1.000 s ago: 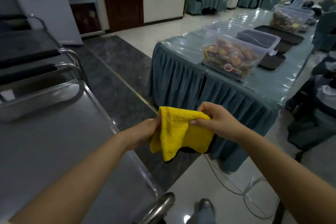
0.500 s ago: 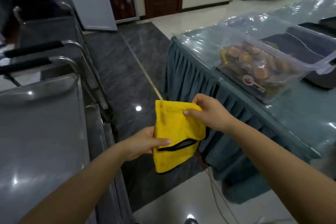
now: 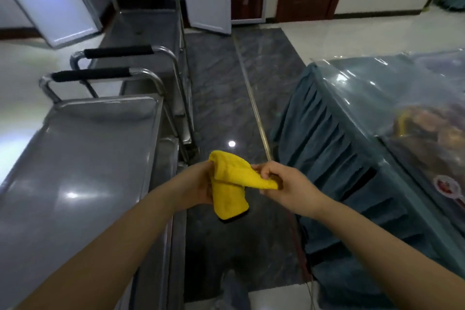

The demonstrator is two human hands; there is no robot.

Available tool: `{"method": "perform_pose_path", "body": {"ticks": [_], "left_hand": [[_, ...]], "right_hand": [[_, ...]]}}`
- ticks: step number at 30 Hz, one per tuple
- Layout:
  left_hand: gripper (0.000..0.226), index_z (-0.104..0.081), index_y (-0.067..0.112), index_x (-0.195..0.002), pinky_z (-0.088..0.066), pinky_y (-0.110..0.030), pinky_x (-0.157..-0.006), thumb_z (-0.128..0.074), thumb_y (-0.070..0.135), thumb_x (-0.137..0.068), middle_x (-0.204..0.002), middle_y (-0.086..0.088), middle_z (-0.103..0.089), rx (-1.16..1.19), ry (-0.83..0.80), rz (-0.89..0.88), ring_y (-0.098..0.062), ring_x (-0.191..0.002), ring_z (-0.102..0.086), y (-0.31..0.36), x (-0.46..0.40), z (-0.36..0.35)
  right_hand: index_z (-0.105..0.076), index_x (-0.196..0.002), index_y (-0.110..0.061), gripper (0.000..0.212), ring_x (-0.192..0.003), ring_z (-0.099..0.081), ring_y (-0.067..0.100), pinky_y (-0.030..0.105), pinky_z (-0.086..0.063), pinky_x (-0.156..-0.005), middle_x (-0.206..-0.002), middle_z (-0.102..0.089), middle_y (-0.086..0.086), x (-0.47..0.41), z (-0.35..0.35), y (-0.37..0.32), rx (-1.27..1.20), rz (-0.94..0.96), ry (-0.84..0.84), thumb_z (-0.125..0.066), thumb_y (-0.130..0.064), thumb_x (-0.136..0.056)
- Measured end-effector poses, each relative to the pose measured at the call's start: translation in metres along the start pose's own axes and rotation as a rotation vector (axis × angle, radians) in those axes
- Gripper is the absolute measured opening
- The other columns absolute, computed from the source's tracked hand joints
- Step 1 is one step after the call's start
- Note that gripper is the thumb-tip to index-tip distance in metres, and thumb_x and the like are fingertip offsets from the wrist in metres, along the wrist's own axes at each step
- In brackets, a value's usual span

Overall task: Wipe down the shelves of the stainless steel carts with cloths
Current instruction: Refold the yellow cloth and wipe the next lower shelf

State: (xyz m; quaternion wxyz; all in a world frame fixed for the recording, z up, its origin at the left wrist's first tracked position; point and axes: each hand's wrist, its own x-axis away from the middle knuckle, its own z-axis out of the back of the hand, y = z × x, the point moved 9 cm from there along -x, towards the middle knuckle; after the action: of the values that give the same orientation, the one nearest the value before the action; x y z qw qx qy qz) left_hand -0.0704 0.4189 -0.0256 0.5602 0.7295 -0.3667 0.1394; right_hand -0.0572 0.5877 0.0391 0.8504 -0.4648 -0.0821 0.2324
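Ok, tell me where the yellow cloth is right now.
In the head view the yellow cloth is low and centre, held between the left hand and right hand, above the dark floor just right of the nearest cart's top shelf.

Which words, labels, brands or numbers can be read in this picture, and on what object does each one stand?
No text can be read.
Red and white sticker on the clear plastic box: too blurred to read.
Yellow cloth, steel cart: no text seen.
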Motion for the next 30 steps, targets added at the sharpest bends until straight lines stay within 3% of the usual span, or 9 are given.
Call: {"method": "perform_pose_path", "body": {"ticks": [4, 7, 10, 14, 18, 20, 23, 26, 30], "left_hand": [[0.037, -0.071, 0.009, -0.092, -0.058, -0.036, -0.059, -0.039, 0.028, -0.091, -0.085, -0.012, -0.073, 0.138, 0.021, -0.062, -0.024, -0.072, -0.072, 0.044, -0.020, 0.032], [0.048, -0.079, 0.014, -0.080, -0.059, -0.035, -0.059, -0.043, 0.041, -0.097, -0.091, -0.012, -0.074, 0.133, 0.079, -0.095, -0.023, -0.075, -0.073, 0.070, -0.029, 0.046], [0.016, -0.068, 0.020, -0.105, -0.059, -0.039, -0.077, -0.064, 0.018, -0.090, -0.121, -0.016, -0.064, -0.046, 0.225, -0.216, -0.022, -0.094, -0.067, 0.090, -0.036, 0.069], [0.048, -0.062, 0.038, -0.106, -0.054, -0.031, -0.065, -0.066, 0.015, -0.064, -0.112, -0.005, -0.054, -0.297, 0.296, -0.248, -0.023, -0.096, -0.058, 0.105, -0.045, 0.091], [0.052, -0.061, 0.039, -0.108, -0.054, -0.026, -0.065, -0.063, 0.015, -0.063, -0.114, -0.002, -0.052, -0.229, 0.311, -0.259, -0.024, -0.100, -0.056, 0.116, -0.052, 0.104], [0.053, -0.062, 0.039, -0.110, -0.055, -0.029, -0.071, -0.063, 0.014, -0.064, -0.119, -0.003, -0.053, -0.158, 0.363, -0.256, -0.027, -0.105, -0.056, 0.117, -0.051, 0.109], [0.050, -0.065, 0.044, -0.109, -0.056, -0.035, -0.079, -0.068, 0.017, -0.066, -0.120, -0.002, -0.057, -0.093, 0.534, -0.247, -0.027, -0.109, -0.058, 0.107, -0.044, 0.119], [0.043, -0.065, 0.029, -0.112, -0.057, -0.041, -0.087, -0.076, 0.008, -0.076, -0.115, -0.005, -0.065, 0.100, 0.782, -0.288, -0.024, -0.105, -0.064, 0.081, -0.032, 0.133], [0.036, -0.058, 0.007, -0.117, -0.055, -0.047, -0.091, -0.069, -0.002, -0.084, -0.100, -0.009, -0.069, 0.256, 1.105, -0.271, -0.024, -0.091, -0.068, 0.029, -0.013, 0.135]], "right_hand": [[-0.040, -0.083, -0.027, 0.026, -0.130, -0.042, 0.001, 0.035, -0.048, -0.091, -0.120, -0.058, -0.007, -0.055, -0.006, 0.009, 0.222, 0.133, -0.088, -0.060, -0.011, -0.082], [-0.044, -0.088, -0.031, 0.023, -0.135, -0.035, 0.003, 0.032, -0.045, -0.096, -0.130, -0.052, -0.010, -0.091, -0.016, 0.016, 0.326, 0.200, -0.207, -0.065, -0.024, -0.080], [-0.055, -0.099, -0.032, 0.030, -0.134, -0.038, 0.003, 0.029, -0.039, -0.105, -0.139, -0.047, -0.011, -0.129, -0.018, 0.027, 0.248, 0.142, -0.290, -0.074, -0.037, -0.075], [-0.054, -0.123, -0.028, 0.056, -0.123, -0.046, -0.001, 0.022, -0.039, -0.104, -0.131, -0.052, -0.011, -0.202, -0.003, 0.037, 0.102, 0.069, -0.287, -0.079, -0.034, -0.074], [-0.028, -0.139, -0.045, 0.088, -0.135, -0.018, -0.005, 0.020, -0.020, -0.108, -0.145, -0.027, -0.017, -0.262, -0.026, 0.056, 0.214, 0.062, -0.610, -0.082, -0.036, -0.069], [-0.038, -0.138, -0.037, 0.082, -0.136, -0.013, -0.002, 0.023, -0.017, -0.108, -0.145, -0.025, -0.016, -0.282, -0.041, 0.067, 0.259, 0.099, -0.760, -0.082, -0.034, -0.070], [-0.054, -0.126, -0.026, 0.059, -0.133, -0.028, 0.005, 0.026, -0.029, -0.103, -0.141, -0.038, -0.012, -0.304, -0.055, 0.079, 0.248, 0.093, -0.891, -0.080, -0.030, -0.073], [-0.063, -0.101, -0.015, 0.031, -0.097, -0.057, 0.013, 0.027, -0.046, -0.076, -0.099, -0.063, 0.005, -0.315, -0.065, 0.082, 0.087, 0.048, -0.975, -0.079, -0.019, -0.075], [-0.055, -0.082, -0.007, 0.025, -0.073, -0.050, 0.015, 0.029, -0.038, -0.063, -0.075, -0.047, 0.005, -0.323, -0.081, 0.083, 0.004, 0.018, -0.966, -0.078, -0.011, -0.073]]}}
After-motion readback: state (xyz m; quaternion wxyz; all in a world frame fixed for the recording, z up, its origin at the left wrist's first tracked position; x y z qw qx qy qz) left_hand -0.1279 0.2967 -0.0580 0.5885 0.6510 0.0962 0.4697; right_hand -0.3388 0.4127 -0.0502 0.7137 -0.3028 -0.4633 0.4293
